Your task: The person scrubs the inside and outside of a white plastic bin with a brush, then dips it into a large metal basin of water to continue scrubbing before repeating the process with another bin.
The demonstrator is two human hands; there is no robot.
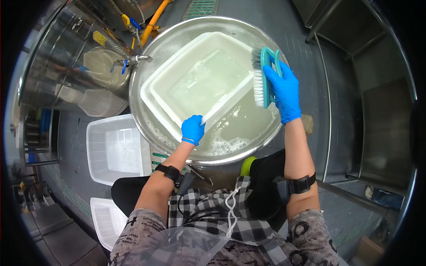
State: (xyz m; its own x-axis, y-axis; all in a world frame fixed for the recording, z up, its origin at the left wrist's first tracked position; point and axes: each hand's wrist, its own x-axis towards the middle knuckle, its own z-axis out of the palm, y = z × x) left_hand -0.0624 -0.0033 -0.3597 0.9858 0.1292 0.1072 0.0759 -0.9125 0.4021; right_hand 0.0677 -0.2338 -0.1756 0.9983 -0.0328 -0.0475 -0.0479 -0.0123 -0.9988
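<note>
My left hand (193,130), in a blue glove, is closed on the near corner of a white plastic tub (160,98). The tub lies tilted in a large round metal basin (270,137) of soapy water, with cloudy water inside it. A second white rim shows along the tub's left side. In my right hand (285,91), also gloved in blue, is a teal scrub brush (267,80), gripped by its handle. Its white and grey bristles face left, right at the tub's right edge.
A metal tap (138,59) with a blue lever reaches over the basin's left rim. White plastic baskets (117,148) stand on the floor at left. Metal frame tables (328,111) line the right side, and a yellow pipe (153,24) runs behind the basin.
</note>
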